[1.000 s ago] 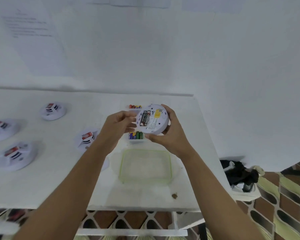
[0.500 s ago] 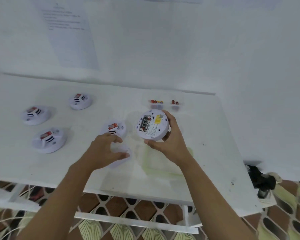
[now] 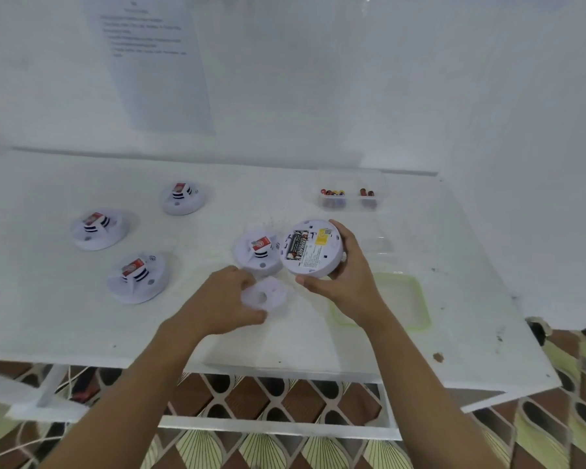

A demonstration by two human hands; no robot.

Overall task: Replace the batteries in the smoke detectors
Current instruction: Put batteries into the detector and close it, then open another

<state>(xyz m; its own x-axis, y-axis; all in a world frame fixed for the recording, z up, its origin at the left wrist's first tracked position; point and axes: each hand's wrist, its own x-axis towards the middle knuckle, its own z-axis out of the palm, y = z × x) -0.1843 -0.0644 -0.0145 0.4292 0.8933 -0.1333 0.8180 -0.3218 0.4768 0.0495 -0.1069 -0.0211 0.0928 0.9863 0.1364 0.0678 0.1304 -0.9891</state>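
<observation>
My right hand [image 3: 347,272] holds a round white smoke detector [image 3: 313,248] above the table with its back facing me; black batteries sit in its open compartment beside a yellow sticker. My left hand [image 3: 222,302] rests on the table with its fingers closed on the edge of a white round cover plate [image 3: 266,296]. Just behind that plate lies another smoke detector [image 3: 257,252] with a red-and-white label. Two small clear tubs of batteries [image 3: 332,198] stand at the back of the table.
Three more white smoke detectors [image 3: 99,228] lie on the left half of the white table [image 3: 82,326]. A clear container with a green rim [image 3: 410,302] sits right of my right wrist. A printed sheet [image 3: 156,62] hangs on the wall. Patterned floor shows below the table edge.
My left hand left the held detector, dropped to the table and closed on the round cover plate. My view swung left, bringing more detectors into sight. The right hand kept holding the detector.
</observation>
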